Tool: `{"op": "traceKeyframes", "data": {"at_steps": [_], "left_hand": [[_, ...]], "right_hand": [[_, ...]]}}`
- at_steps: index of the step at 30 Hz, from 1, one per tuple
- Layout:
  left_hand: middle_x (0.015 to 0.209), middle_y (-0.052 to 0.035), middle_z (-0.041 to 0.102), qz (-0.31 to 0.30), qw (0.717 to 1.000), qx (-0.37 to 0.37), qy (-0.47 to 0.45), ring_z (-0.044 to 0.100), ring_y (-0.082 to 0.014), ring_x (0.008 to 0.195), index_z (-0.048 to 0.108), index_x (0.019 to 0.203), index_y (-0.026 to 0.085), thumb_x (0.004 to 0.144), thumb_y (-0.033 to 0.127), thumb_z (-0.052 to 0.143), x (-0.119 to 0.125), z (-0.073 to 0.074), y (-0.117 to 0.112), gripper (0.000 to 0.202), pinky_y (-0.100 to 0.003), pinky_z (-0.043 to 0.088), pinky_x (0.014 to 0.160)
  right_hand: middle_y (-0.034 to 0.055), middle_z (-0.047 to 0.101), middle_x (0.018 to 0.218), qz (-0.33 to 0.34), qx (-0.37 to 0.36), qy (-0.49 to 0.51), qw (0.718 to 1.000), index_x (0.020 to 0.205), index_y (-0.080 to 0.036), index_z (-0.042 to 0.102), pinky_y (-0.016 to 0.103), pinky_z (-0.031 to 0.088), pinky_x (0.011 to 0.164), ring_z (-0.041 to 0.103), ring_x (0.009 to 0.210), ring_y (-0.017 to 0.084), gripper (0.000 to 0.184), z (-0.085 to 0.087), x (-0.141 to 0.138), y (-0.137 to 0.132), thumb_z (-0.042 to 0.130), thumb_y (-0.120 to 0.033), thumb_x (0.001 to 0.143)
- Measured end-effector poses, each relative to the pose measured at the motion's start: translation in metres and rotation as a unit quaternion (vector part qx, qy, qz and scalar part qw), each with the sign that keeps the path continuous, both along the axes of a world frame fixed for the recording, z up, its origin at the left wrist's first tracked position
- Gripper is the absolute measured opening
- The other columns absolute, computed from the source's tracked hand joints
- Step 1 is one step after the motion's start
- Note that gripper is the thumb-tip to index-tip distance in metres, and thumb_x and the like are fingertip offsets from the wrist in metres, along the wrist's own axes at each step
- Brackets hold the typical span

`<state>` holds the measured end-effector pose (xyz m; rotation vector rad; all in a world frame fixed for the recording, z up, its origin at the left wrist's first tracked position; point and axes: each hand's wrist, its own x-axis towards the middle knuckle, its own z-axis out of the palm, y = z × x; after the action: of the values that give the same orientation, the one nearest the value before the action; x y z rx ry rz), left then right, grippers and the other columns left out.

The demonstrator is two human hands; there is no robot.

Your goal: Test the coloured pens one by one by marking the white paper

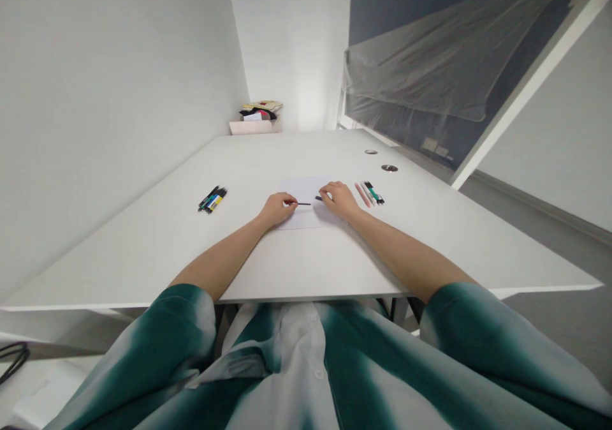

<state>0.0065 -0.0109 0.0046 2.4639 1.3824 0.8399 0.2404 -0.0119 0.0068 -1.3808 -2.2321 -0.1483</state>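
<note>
My left hand is closed in a pinch on a thin dark pen part that points right, over a white sheet of paper on the white table. My right hand is closed too, its fingertips gripping a short dark piece, maybe a pen cap or barrel. The two pieces are a small gap apart. Both hands rest on the paper.
A bunch of dark, blue and yellow pens lies to the left. Pink, white and green pens lie right of my right hand. Two round cable holes are further back. A box with clutter stands at the table's far end.
</note>
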Motion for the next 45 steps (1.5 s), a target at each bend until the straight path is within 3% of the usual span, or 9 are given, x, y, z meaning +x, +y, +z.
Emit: {"op": "traceKeyframes", "data": {"at_steps": [5, 10, 15, 24, 38, 45], "left_hand": [[0.092, -0.0056, 0.075, 0.019, 1.000, -0.008, -0.010, 0.066, -0.0200, 0.087, 0.076, 0.089, 0.018, 0.080, 0.026, 0.057, -0.007, 0.001, 0.004, 0.022, -0.033, 0.051, 0.089], [0.091, -0.0059, 0.075, 0.030, 0.999, -0.013, -0.021, 0.067, -0.0201, 0.087, 0.076, 0.089, 0.018, 0.080, 0.026, 0.057, -0.013, -0.001, 0.008, 0.022, -0.033, 0.051, 0.089], [0.091, -0.0059, 0.076, 0.045, 0.998, -0.020, -0.030, 0.067, -0.0205, 0.086, 0.076, 0.088, 0.018, 0.079, 0.026, 0.058, -0.019, -0.001, 0.013, 0.022, -0.033, 0.052, 0.088], [0.092, -0.0075, 0.076, 0.072, 0.994, -0.040, -0.075, 0.067, -0.0213, 0.087, 0.077, 0.088, 0.016, 0.079, 0.026, 0.059, -0.027, -0.001, 0.019, 0.023, -0.033, 0.051, 0.087], [0.089, -0.0085, 0.076, 0.044, 0.991, -0.056, -0.117, 0.066, -0.0216, 0.083, 0.077, 0.084, 0.015, 0.075, 0.026, 0.061, -0.026, -0.005, 0.021, 0.021, -0.034, 0.050, 0.085], [0.088, -0.0082, 0.076, 0.026, 0.991, -0.059, -0.121, 0.066, -0.0212, 0.083, 0.077, 0.084, 0.015, 0.075, 0.027, 0.062, -0.027, -0.006, 0.023, 0.021, -0.034, 0.050, 0.085]], "right_hand": [[0.0133, 0.073, 0.104, -0.079, -0.051, -0.032, 0.995, 0.100, -0.017, 0.077, 0.035, 0.043, 0.087, 0.061, 0.098, 0.026, 0.029, -0.006, 0.017, 0.008, 0.051, -0.023, 0.090], [0.0118, 0.073, 0.105, -0.093, -0.074, -0.058, 0.991, 0.101, -0.020, 0.079, 0.034, 0.046, 0.085, 0.062, 0.099, 0.026, 0.026, -0.007, 0.015, 0.007, 0.057, -0.028, 0.088], [0.0105, 0.074, 0.102, -0.102, -0.073, -0.056, 0.991, 0.103, -0.020, 0.078, 0.035, 0.046, 0.086, 0.062, 0.100, 0.027, 0.027, 0.000, 0.013, 0.004, 0.056, -0.020, 0.088], [0.0091, 0.074, 0.108, -0.071, -0.075, -0.052, 0.993, 0.107, -0.020, 0.077, 0.033, 0.044, 0.091, 0.061, 0.104, 0.025, 0.027, 0.006, 0.012, 0.000, 0.055, -0.021, 0.091], [0.0101, 0.072, 0.111, -0.063, -0.073, -0.039, 0.995, 0.109, -0.019, 0.075, 0.035, 0.043, 0.096, 0.060, 0.106, 0.025, 0.028, 0.005, 0.011, 0.001, 0.054, -0.019, 0.089], [0.0100, 0.073, 0.108, -0.011, -0.051, -0.035, 0.998, 0.106, -0.017, 0.074, 0.034, 0.043, 0.095, 0.061, 0.104, 0.024, 0.025, -0.001, 0.010, 0.005, 0.055, -0.018, 0.090]]}}
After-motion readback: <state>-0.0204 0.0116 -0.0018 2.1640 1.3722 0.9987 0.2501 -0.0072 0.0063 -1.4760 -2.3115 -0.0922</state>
